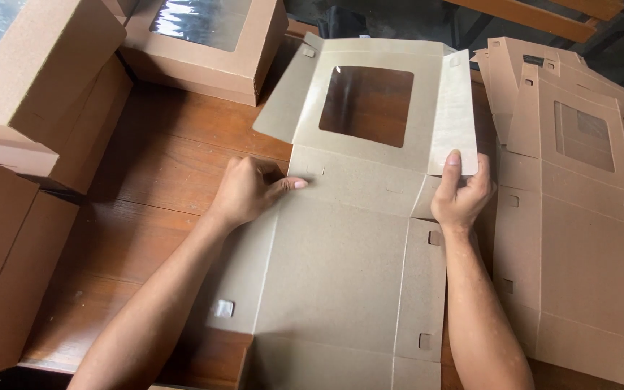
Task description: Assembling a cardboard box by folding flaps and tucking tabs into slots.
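A flat, unfolded cardboard box blank (341,260) with a square clear window (366,105) lies on the wooden table (160,159). My left hand (250,189) presses on the blank's left edge at the fold line below the window panel. My right hand (460,191) grips the right side flap (455,101) of the window panel, thumb against its face, and the flap stands tilted up. The left flap (283,94) of that panel is also raised.
A stack of flat box blanks (579,202) lies to the right. Assembled windowed boxes stand at the back (204,43) and in a pile at the left (30,94). Another brown box (1,260) sits at the near left.
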